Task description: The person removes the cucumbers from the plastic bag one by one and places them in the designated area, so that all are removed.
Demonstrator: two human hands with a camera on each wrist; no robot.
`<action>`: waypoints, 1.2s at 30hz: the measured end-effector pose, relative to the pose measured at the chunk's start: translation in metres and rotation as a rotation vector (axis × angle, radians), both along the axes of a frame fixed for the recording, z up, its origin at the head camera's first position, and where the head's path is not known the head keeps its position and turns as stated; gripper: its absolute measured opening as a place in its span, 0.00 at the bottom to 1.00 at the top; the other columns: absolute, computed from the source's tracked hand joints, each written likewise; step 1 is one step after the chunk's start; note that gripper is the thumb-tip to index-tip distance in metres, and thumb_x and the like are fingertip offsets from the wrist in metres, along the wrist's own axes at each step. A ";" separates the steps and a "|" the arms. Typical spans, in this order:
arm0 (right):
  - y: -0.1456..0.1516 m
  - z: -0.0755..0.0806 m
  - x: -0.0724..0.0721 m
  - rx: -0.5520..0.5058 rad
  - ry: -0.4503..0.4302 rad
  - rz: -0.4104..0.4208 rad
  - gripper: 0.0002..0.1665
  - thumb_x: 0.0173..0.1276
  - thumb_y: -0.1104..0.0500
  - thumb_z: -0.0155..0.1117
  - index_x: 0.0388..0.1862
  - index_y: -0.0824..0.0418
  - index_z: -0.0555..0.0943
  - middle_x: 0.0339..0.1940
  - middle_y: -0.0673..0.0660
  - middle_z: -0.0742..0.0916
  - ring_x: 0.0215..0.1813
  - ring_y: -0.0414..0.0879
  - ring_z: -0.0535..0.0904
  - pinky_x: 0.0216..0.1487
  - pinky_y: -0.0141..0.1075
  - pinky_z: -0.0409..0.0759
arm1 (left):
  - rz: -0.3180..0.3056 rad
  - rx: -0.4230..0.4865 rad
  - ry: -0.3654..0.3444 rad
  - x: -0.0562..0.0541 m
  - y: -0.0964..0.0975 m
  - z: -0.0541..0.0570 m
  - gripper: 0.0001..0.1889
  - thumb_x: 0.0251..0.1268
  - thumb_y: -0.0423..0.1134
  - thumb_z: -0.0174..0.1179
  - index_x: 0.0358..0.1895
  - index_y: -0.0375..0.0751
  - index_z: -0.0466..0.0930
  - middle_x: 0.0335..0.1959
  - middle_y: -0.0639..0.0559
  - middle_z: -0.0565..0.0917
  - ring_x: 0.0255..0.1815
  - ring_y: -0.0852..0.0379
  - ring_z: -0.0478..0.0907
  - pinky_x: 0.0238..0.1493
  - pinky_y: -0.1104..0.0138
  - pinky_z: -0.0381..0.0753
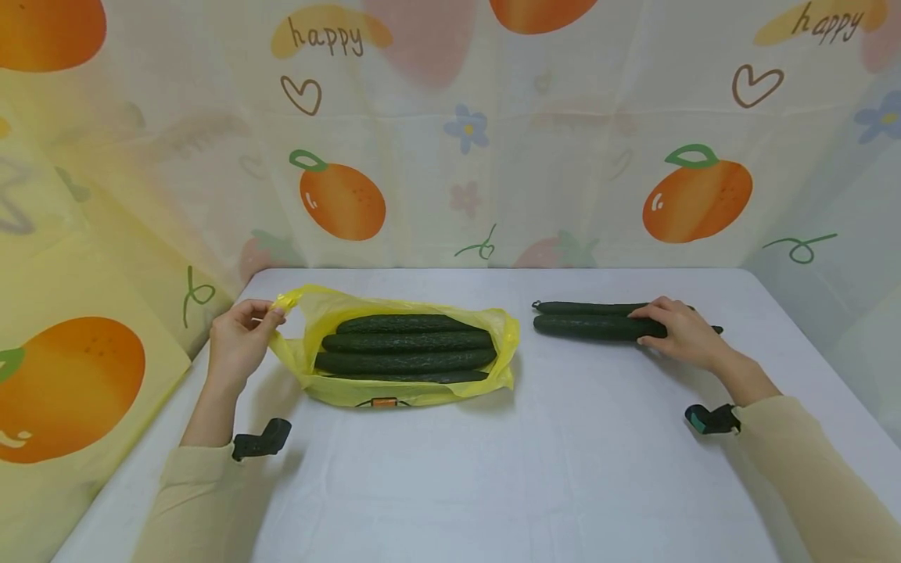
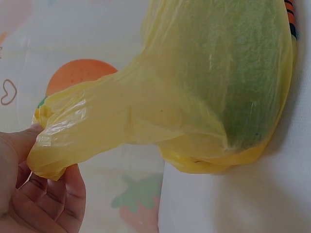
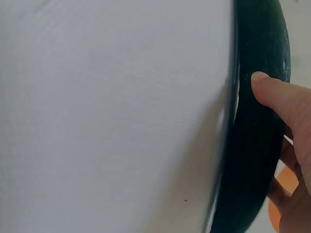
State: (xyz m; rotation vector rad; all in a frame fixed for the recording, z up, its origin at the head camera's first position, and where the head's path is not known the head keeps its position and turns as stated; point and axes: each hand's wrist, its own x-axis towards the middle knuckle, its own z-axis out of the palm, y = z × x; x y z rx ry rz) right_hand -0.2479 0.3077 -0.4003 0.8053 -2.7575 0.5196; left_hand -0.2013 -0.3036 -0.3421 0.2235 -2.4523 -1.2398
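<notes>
A yellow plastic bag (image 1: 415, 397) lies on its side with its mouth spread, several dark green cucumbers (image 1: 408, 361) inside. My left hand (image 1: 242, 336) pinches the bag's handle at its left end; in the left wrist view the thumb and fingers (image 2: 74, 194) hold the bunched film. On the right of the table, my right hand (image 1: 679, 332) grips the nearer of two cucumbers (image 1: 587, 328), thumb on the near side. Just behind it lies the other, thinner cucumber (image 1: 587, 308), partly covered by the hand. In the right wrist view the thumb presses the gripped cucumber (image 3: 252, 160).
A white-covered table (image 1: 450, 485) extends in front of and between the bag and the cucumbers. Behind it hangs a curtain (image 1: 415, 133) printed with oranges and hearts, which also runs along the left side. Each wrist wears a small black camera.
</notes>
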 end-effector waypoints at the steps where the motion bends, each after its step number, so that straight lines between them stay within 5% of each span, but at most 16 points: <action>1: 0.000 0.000 0.000 0.004 0.003 -0.001 0.22 0.52 0.65 0.70 0.48 0.64 0.78 0.41 0.63 0.79 0.44 0.58 0.73 0.43 0.53 0.71 | 0.000 -0.002 0.000 0.000 0.000 0.000 0.15 0.64 0.45 0.57 0.40 0.34 0.78 0.20 0.77 0.75 0.26 0.71 0.73 0.23 0.79 0.73; 11: -0.003 0.004 0.000 0.061 -0.093 -0.057 0.23 0.54 0.64 0.68 0.50 0.64 0.77 0.44 0.64 0.78 0.47 0.60 0.72 0.47 0.56 0.70 | -0.014 0.003 0.000 -0.002 0.004 0.002 0.14 0.64 0.44 0.57 0.40 0.33 0.77 0.20 0.76 0.76 0.26 0.71 0.73 0.23 0.79 0.73; 36: -0.014 0.011 -0.001 -0.050 -0.052 -0.048 0.16 0.60 0.65 0.63 0.48 0.64 0.78 0.43 0.61 0.81 0.46 0.55 0.75 0.46 0.52 0.73 | -0.011 0.010 -0.017 -0.004 0.005 0.003 0.14 0.64 0.45 0.57 0.40 0.36 0.77 0.21 0.75 0.76 0.27 0.69 0.74 0.23 0.79 0.73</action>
